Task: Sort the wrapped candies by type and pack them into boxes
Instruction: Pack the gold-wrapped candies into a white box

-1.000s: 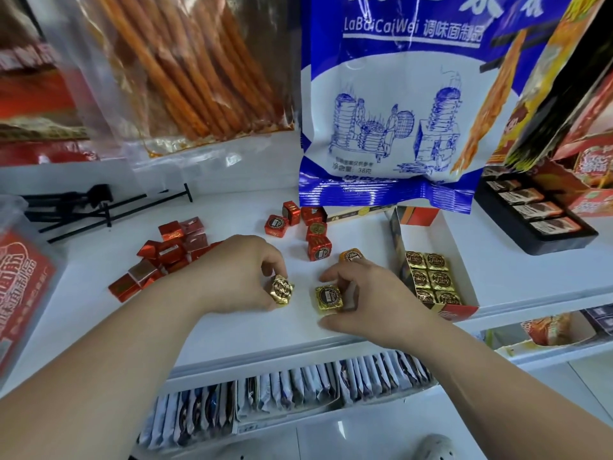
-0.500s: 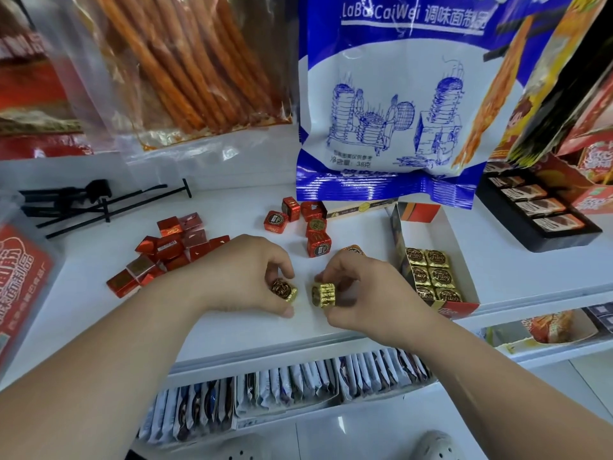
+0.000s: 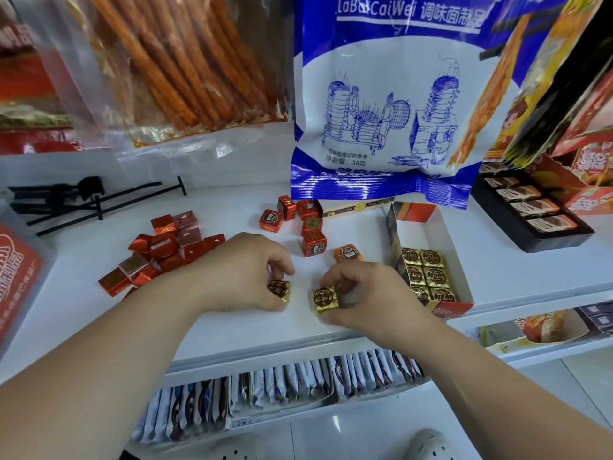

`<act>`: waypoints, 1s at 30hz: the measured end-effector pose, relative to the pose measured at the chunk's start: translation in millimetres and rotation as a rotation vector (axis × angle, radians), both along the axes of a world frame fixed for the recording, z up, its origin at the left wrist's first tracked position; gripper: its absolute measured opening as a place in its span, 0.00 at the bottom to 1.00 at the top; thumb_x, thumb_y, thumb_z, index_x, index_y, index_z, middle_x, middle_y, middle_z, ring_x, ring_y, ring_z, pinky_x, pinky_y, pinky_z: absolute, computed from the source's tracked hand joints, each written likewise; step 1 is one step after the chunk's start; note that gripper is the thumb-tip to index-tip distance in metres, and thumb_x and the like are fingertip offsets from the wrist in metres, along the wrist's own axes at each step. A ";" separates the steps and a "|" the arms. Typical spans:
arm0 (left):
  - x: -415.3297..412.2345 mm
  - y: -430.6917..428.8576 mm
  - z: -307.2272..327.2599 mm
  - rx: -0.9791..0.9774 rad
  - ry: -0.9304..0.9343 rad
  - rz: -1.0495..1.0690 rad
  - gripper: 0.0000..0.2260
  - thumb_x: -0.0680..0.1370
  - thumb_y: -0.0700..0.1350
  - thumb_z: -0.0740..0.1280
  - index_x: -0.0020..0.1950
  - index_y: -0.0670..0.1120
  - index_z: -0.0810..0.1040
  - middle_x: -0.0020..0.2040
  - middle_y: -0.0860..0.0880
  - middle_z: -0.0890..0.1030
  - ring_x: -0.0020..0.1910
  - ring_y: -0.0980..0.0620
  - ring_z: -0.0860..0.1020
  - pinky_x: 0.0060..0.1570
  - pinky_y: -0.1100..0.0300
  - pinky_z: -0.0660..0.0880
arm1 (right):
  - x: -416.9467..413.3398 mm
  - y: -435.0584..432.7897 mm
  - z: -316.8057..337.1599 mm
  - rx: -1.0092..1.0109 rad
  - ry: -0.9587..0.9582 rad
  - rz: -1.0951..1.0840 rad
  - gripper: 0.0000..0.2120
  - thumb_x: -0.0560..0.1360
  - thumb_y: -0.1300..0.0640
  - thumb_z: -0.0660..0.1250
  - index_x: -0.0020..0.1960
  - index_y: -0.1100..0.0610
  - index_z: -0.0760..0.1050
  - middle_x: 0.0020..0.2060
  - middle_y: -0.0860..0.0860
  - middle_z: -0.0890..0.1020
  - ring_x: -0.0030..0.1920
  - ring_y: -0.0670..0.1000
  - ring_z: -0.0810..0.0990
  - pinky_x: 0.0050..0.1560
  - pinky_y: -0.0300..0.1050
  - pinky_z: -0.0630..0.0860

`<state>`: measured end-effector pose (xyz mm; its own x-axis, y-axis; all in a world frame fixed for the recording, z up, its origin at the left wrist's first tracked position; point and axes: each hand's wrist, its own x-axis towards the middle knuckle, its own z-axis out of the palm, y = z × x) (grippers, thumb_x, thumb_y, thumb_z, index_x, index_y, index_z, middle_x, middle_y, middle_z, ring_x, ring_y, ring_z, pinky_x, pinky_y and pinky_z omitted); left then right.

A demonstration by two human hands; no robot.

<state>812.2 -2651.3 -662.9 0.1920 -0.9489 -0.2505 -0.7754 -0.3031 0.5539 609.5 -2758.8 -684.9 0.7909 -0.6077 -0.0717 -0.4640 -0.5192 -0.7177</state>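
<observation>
I note one gold candy [image 3: 278, 289] pinched in the left hand [image 3: 238, 270] and a second gold candy [image 3: 325, 299] pinched in the right hand [image 3: 371, 293], both at centre frame down at the white shelf [image 3: 232, 207], the part-filled box [image 3: 428, 234] just to their right, red candies [image 3: 166, 250] heaped at middle left.

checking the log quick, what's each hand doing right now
Left hand: pinches a gold candy on the shelf.
Right hand: pinches a second gold candy.
</observation>
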 end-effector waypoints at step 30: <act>-12.0 -3.8 0.0 0.004 0.028 -0.078 0.17 0.65 0.51 0.80 0.51 0.55 0.82 0.36 0.60 0.76 0.36 0.68 0.75 0.33 0.73 0.67 | 2.4 2.7 6.0 -0.213 0.188 0.047 0.32 0.59 0.34 0.77 0.59 0.43 0.74 0.45 0.40 0.75 0.41 0.39 0.75 0.43 0.39 0.76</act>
<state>800.2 -2655.1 -662.9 0.1103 -0.9597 -0.2586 -0.7807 -0.2447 0.5750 612.0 -2756.1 -678.9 0.8034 -0.5879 -0.0947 -0.5506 -0.6728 -0.4941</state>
